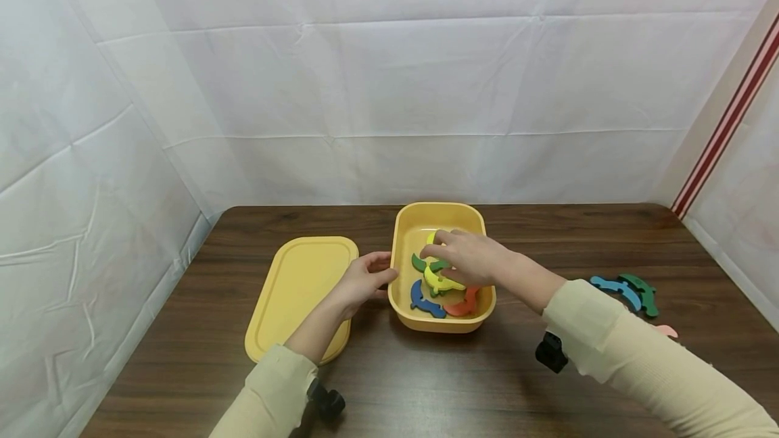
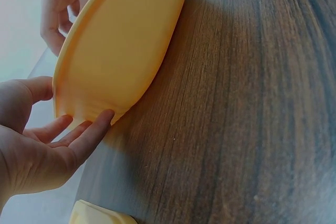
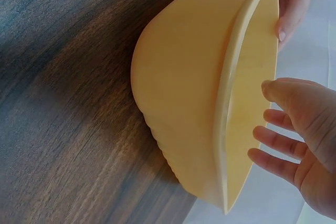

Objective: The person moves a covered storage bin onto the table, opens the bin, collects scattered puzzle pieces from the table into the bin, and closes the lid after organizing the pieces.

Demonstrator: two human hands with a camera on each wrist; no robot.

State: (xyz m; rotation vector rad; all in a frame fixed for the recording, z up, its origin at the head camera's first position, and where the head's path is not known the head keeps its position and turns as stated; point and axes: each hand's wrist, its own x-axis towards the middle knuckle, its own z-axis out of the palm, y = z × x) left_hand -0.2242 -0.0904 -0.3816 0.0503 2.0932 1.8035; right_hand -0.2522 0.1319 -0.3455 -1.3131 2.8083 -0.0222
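Note:
A yellow plastic box (image 1: 441,324) stands on the table with several flat, curved animal-shaped pieces inside. They include a blue piece (image 1: 424,299), an orange piece (image 1: 464,305), a yellow piece (image 1: 439,282) and a green piece (image 1: 418,263). At the box's left side, my left hand (image 1: 364,277) touches the outer wall with extended fingers, its thumb at the rim. Over the box's right rim reaches my right hand (image 1: 471,257), fingers loosely bent above the pieces. In the right wrist view the right hand (image 3: 307,129) has its fingers apart, nothing visible between them.
A flat yellow lid (image 1: 301,289) lies left of the box, partly under the left forearm in the head view. To the right lie a light blue piece (image 1: 616,288), a green piece (image 1: 644,295) and a partly hidden pink piece (image 1: 667,330). White sheeting (image 1: 365,86) hangs behind the table.

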